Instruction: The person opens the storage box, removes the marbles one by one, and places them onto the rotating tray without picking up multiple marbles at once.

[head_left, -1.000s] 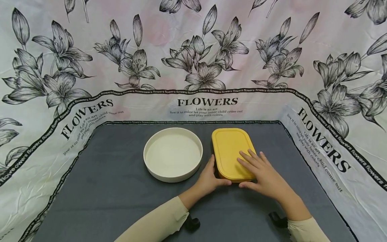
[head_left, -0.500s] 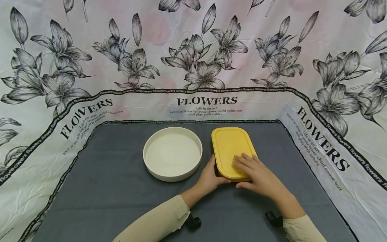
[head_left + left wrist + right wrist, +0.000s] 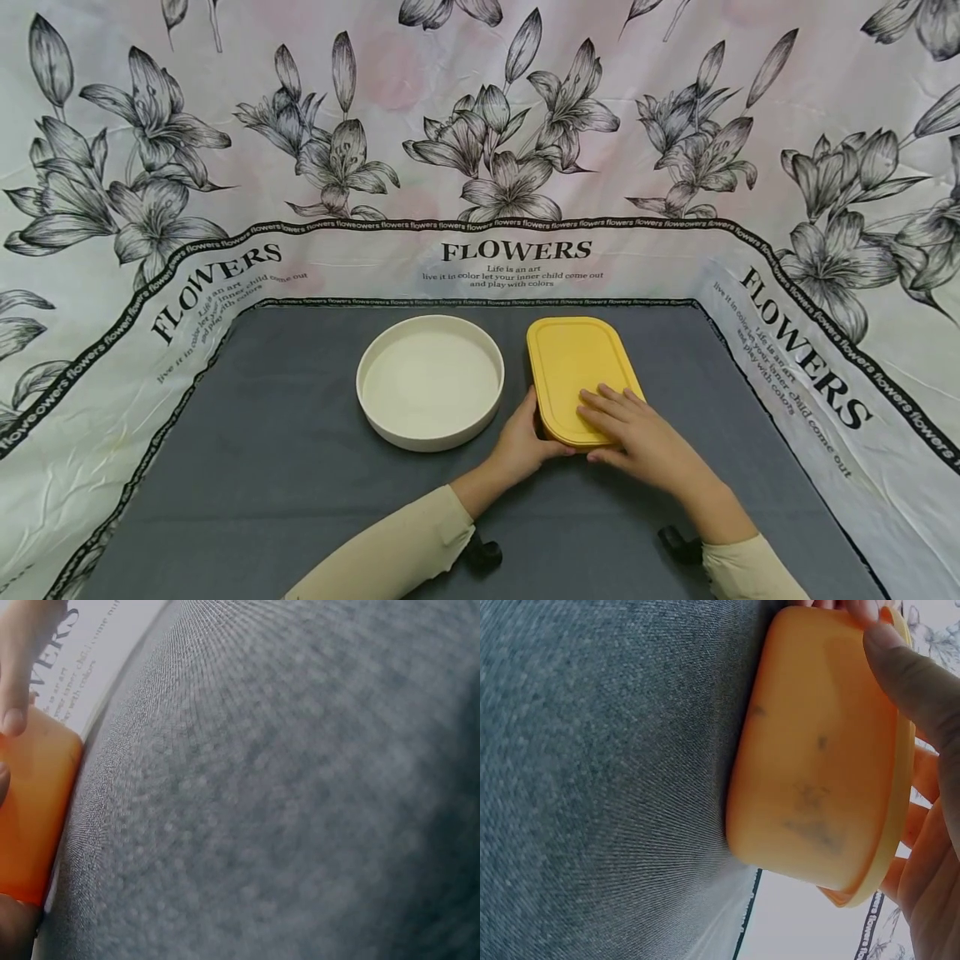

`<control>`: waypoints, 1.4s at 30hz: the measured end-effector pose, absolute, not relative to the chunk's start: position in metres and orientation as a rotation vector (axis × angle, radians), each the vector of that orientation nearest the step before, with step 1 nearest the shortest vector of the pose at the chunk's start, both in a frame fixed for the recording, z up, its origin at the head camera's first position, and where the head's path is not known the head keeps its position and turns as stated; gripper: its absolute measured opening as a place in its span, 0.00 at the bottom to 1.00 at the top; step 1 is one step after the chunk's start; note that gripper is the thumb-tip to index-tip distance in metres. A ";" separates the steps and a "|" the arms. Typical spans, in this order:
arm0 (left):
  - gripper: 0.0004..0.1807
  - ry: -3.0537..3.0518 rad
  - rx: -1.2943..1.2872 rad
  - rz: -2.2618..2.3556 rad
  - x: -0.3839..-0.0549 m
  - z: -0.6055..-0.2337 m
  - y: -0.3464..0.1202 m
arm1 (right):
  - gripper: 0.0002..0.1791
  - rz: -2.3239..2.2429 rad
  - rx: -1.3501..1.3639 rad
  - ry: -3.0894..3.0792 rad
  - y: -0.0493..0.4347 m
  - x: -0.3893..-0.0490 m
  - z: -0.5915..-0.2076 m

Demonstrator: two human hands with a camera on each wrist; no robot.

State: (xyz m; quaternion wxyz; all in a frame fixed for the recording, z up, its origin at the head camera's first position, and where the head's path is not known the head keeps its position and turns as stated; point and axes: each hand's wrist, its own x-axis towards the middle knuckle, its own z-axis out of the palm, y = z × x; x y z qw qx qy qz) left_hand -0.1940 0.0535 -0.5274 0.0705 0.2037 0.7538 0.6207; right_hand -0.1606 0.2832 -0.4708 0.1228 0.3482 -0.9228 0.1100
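A rectangular food container with a yellow lid [image 3: 573,354] stands right of the middle on the grey cloth. In the right wrist view its orange body [image 3: 810,742] is cloudy, with dark smudges showing. My left hand [image 3: 517,442] grips the near left corner, thumb along the front and fingers at the left side. My right hand [image 3: 648,433] rests its extended fingers on the near right part of the lid. Its thumb [image 3: 911,671] touches the lid's rim near the left thumb. Only part of the container [image 3: 37,802] shows at the left wrist view's edge.
Left of the container, a round white shallow dish [image 3: 430,379] stands close to my left fingertips. Grey cloth [image 3: 262,467] covers the work surface. A white flower-printed sheet [image 3: 517,267] rises behind and at both sides. Black pieces [image 3: 482,554] sit beneath both wrists.
My right hand has slid slightly left and toward me over the lid, and its fingers are closer together. The left hand keeps its grip; container and dish stay in place.
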 end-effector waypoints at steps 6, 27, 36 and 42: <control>0.63 2.326 0.584 1.822 -0.193 -0.526 0.052 | 0.39 0.319 1.022 -2.668 0.282 -0.161 -0.475; 0.60 2.331 0.603 1.824 -0.193 -0.527 0.055 | 0.34 0.231 1.053 -2.611 0.283 -0.164 -0.475; 0.60 2.392 0.598 1.780 -0.191 -0.529 0.055 | 0.33 0.231 1.082 -2.573 0.284 -0.162 -0.473; 0.62 2.387 0.563 1.739 -0.191 -0.524 0.055 | 0.31 0.249 1.079 -2.552 0.284 -0.162 -0.466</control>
